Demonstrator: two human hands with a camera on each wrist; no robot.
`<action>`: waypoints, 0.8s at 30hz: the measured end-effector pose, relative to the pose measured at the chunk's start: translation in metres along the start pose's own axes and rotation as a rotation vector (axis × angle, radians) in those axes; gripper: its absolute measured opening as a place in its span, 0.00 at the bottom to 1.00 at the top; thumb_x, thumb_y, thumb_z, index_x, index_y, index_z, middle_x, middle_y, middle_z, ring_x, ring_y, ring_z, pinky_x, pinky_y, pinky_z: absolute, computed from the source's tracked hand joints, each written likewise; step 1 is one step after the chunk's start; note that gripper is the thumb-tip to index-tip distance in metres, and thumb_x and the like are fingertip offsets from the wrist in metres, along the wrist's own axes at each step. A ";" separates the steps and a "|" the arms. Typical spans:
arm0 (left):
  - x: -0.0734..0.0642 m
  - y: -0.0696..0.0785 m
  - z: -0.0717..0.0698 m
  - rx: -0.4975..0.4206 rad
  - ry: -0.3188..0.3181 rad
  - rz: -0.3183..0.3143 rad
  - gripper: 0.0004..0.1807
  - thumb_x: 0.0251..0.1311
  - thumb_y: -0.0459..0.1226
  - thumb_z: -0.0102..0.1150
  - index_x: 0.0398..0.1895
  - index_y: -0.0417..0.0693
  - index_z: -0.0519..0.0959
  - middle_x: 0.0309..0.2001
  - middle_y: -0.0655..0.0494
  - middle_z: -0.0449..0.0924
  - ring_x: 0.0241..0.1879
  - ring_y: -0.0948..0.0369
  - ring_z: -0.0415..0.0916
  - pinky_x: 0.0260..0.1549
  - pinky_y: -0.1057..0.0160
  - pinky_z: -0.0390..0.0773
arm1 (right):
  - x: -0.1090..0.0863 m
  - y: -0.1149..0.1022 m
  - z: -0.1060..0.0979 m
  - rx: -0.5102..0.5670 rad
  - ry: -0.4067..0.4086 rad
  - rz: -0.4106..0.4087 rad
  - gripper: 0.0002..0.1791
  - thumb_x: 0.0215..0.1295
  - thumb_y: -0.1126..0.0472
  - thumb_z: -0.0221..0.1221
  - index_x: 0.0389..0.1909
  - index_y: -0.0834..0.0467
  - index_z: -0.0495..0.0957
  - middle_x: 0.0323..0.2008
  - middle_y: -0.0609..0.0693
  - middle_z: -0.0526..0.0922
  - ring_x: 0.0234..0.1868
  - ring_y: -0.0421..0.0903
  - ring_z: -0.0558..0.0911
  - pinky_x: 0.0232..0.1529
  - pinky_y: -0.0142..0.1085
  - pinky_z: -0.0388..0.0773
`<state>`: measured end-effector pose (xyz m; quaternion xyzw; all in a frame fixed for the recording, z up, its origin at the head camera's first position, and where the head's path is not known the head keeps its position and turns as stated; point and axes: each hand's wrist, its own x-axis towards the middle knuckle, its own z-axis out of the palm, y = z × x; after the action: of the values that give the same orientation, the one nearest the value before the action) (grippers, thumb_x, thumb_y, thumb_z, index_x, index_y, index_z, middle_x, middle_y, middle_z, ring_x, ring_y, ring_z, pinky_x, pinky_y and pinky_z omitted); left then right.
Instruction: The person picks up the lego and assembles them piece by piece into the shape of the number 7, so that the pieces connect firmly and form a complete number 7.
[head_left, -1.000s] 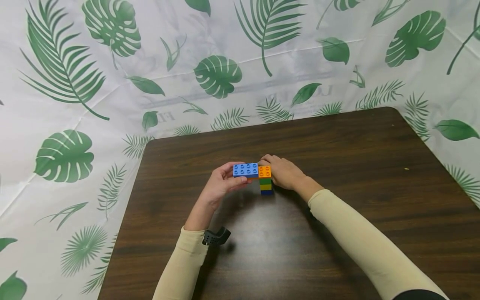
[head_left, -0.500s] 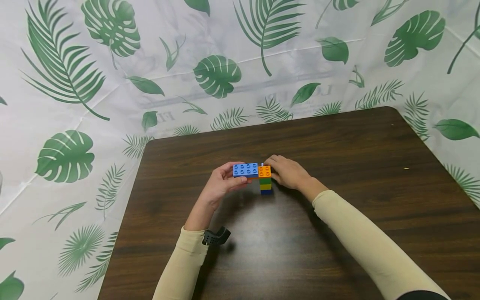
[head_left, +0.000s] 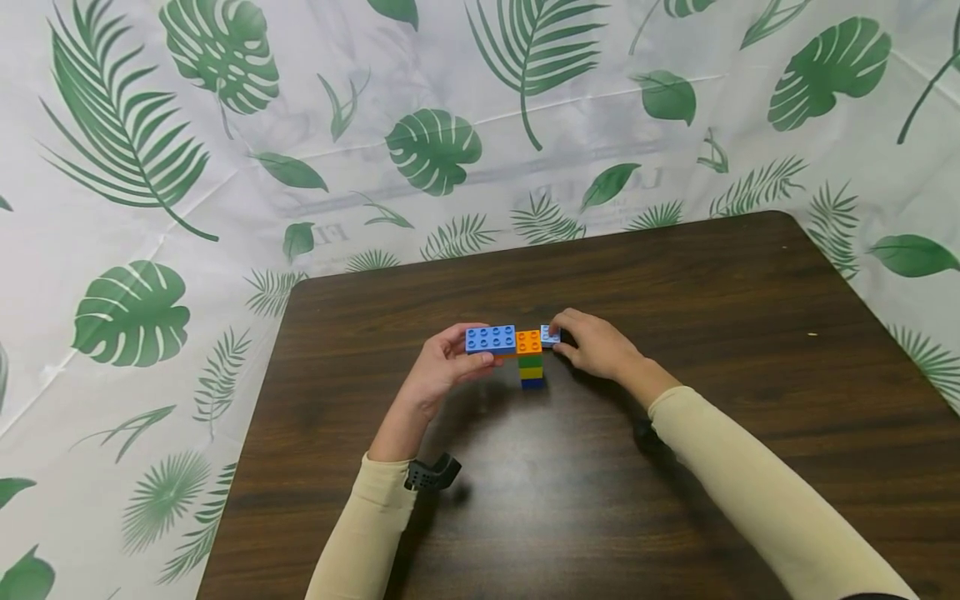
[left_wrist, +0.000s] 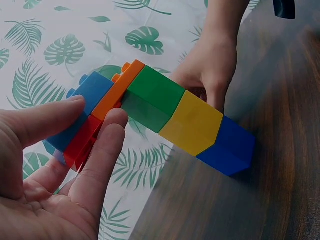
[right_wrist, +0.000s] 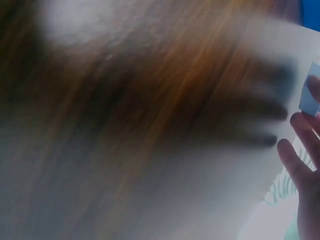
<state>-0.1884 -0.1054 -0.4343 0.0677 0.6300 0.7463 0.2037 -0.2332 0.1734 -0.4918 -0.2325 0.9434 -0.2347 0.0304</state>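
Note:
My left hand (head_left: 441, 367) holds a studded light blue brick (head_left: 491, 339), its thumb lying against that brick in the left wrist view. Fingers of the same hand press near a red brick (left_wrist: 80, 140) below. An orange brick (head_left: 528, 342) joins this end to a column of green (left_wrist: 152, 97), yellow (left_wrist: 192, 122) and dark blue (left_wrist: 227, 146) bricks. Just right of the column, my right hand (head_left: 600, 346) pinches a small light blue brick (head_left: 547, 332), partly covered by the fingers. Only an edge of that brick (right_wrist: 307, 95) shows in the right wrist view.
The dark wood-grain table (head_left: 712, 292) extends around both hands. Behind it hangs a white sheet (head_left: 337, 175) with green leaf prints. A black strap piece (head_left: 433, 473) sits at the left wrist.
My right hand has moved right, away from the column, bringing the small light blue brick out from behind it. My left hand and the joined bricks have stayed almost still.

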 end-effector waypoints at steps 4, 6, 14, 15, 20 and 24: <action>0.000 0.000 0.000 0.001 -0.002 0.004 0.21 0.60 0.24 0.62 0.58 0.38 0.74 0.49 0.44 0.80 0.43 0.49 0.83 0.49 0.49 0.78 | -0.007 0.002 -0.006 0.043 0.035 -0.008 0.11 0.65 0.60 0.64 0.47 0.54 0.77 0.48 0.49 0.78 0.47 0.49 0.77 0.53 0.49 0.76; 0.000 -0.001 -0.001 0.003 -0.006 0.008 0.21 0.60 0.25 0.62 0.58 0.38 0.74 0.48 0.44 0.80 0.43 0.48 0.83 0.50 0.48 0.78 | -0.011 0.003 -0.009 0.062 0.053 -0.012 0.11 0.65 0.61 0.64 0.46 0.54 0.77 0.48 0.50 0.78 0.47 0.49 0.77 0.53 0.49 0.76; 0.000 0.001 -0.001 0.000 -0.007 0.003 0.21 0.61 0.25 0.62 0.58 0.39 0.74 0.48 0.44 0.80 0.45 0.45 0.82 0.53 0.43 0.74 | -0.025 0.005 -0.019 0.156 0.157 -0.052 0.10 0.64 0.62 0.65 0.45 0.56 0.77 0.46 0.50 0.79 0.48 0.50 0.80 0.51 0.49 0.77; 0.000 0.001 -0.001 -0.001 -0.008 0.003 0.22 0.61 0.25 0.62 0.58 0.39 0.73 0.48 0.44 0.80 0.45 0.45 0.82 0.53 0.42 0.73 | -0.026 0.004 -0.020 0.172 0.166 -0.050 0.10 0.65 0.62 0.64 0.45 0.56 0.77 0.46 0.50 0.79 0.48 0.50 0.80 0.51 0.49 0.77; 0.000 0.002 0.000 -0.008 -0.011 -0.005 0.22 0.61 0.25 0.62 0.58 0.39 0.74 0.48 0.44 0.80 0.48 0.41 0.80 0.54 0.39 0.70 | -0.032 -0.003 -0.027 0.230 0.188 -0.045 0.09 0.67 0.62 0.63 0.45 0.55 0.76 0.45 0.49 0.77 0.47 0.50 0.80 0.49 0.48 0.78; -0.001 0.002 0.000 0.003 -0.011 -0.005 0.21 0.61 0.25 0.62 0.58 0.39 0.74 0.48 0.44 0.81 0.48 0.40 0.80 0.54 0.40 0.71 | -0.035 -0.013 -0.033 0.263 0.203 -0.062 0.09 0.68 0.62 0.61 0.47 0.56 0.75 0.45 0.48 0.77 0.46 0.48 0.80 0.48 0.45 0.80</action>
<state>-0.1885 -0.1063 -0.4321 0.0706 0.6302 0.7445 0.2087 -0.2020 0.1930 -0.4584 -0.2306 0.8951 -0.3794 -0.0420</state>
